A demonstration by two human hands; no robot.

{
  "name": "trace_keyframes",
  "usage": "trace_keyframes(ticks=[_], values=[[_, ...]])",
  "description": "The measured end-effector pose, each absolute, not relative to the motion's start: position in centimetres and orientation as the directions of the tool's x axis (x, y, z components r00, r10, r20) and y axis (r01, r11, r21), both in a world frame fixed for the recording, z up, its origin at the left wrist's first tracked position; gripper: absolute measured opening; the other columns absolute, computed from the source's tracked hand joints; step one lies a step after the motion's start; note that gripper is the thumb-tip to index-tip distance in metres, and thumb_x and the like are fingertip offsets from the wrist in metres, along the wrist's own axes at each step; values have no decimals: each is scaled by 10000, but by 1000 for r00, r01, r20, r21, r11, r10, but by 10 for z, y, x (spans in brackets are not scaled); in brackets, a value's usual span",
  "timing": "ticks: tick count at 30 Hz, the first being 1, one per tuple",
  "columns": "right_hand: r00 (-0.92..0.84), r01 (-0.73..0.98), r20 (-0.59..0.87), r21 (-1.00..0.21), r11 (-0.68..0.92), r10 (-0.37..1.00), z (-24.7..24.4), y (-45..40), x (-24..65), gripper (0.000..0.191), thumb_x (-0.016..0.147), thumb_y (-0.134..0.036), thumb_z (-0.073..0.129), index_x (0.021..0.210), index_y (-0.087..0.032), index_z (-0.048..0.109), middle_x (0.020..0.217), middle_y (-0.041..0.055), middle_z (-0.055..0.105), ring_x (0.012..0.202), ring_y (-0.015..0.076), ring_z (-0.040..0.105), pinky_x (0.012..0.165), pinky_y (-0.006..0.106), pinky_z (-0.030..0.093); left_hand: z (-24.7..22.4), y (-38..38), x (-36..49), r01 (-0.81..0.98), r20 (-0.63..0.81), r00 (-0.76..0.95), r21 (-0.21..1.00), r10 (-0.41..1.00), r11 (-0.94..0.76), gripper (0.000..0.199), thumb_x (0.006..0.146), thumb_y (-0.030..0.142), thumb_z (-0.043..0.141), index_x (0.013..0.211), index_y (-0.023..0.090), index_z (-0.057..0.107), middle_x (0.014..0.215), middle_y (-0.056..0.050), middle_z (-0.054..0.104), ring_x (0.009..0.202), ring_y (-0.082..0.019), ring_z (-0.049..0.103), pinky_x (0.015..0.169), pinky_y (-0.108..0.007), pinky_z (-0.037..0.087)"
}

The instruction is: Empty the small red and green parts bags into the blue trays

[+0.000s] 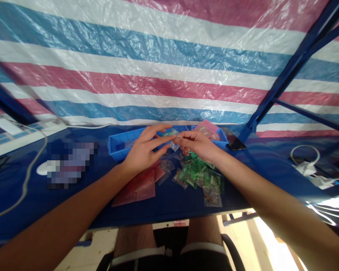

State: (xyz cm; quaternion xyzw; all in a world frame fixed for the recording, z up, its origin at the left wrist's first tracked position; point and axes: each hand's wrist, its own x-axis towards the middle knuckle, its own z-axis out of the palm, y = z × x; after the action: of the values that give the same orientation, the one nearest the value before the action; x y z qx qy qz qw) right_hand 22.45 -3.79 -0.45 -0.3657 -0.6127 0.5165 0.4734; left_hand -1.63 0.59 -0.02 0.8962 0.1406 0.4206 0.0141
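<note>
So the little clear bag [174,146] is up at our fingertips, just in front of the blue bins [117,146] and above the middle of the blue table [260,165]. Our right hand [182,139] has thumb and index together, pinched on it. Our left hand [173,138] is spread, thumb and fingers apart, with one fingertip right by that pinch. The bag looks like it dangles below the fingertips, but it's too small and blurry for us to tell its long axis or read any writing on it.

Nearer us there's a pile of green packets [196,171], with a clear packet of brass-coloured pieces [212,196] at its near edge. Red bags [142,188] lie flat to the left, and a pink packet [207,127] sits in the right-hand bin. Further right we've got a dark phone [237,143], then a white cable and plug [306,168].
</note>
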Motion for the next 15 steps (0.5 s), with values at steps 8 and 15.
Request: trace_keyframes(ticks=[8, 15], values=[[-329, -36, 180, -983, 178, 927, -2, -41, 220, 421, 900, -604, 813, 1002, -211, 704, 665, -51, 608, 561, 123, 544, 530, 261, 440, 4, 4, -18, 241, 771, 579, 149, 265, -959, 190, 1047, 245, 678, 1213, 224, 769, 1260, -89, 786, 1176, -237, 715, 1078, -431, 544], [-292, 60, 312, -938, 343, 904, -3, -40, 221, 450, 814, -543, 908, 1096, -223, 764, 946, 17, 738, 761, 152, 646, 644, 268, 526, 0, -3, -17, 331, 697, 587, 258, 412, -908, 276, 1067, 325, 640, 1299, 194, 710, 1106, -72, 801, 960, -206, 744, 937, -336, 583]])
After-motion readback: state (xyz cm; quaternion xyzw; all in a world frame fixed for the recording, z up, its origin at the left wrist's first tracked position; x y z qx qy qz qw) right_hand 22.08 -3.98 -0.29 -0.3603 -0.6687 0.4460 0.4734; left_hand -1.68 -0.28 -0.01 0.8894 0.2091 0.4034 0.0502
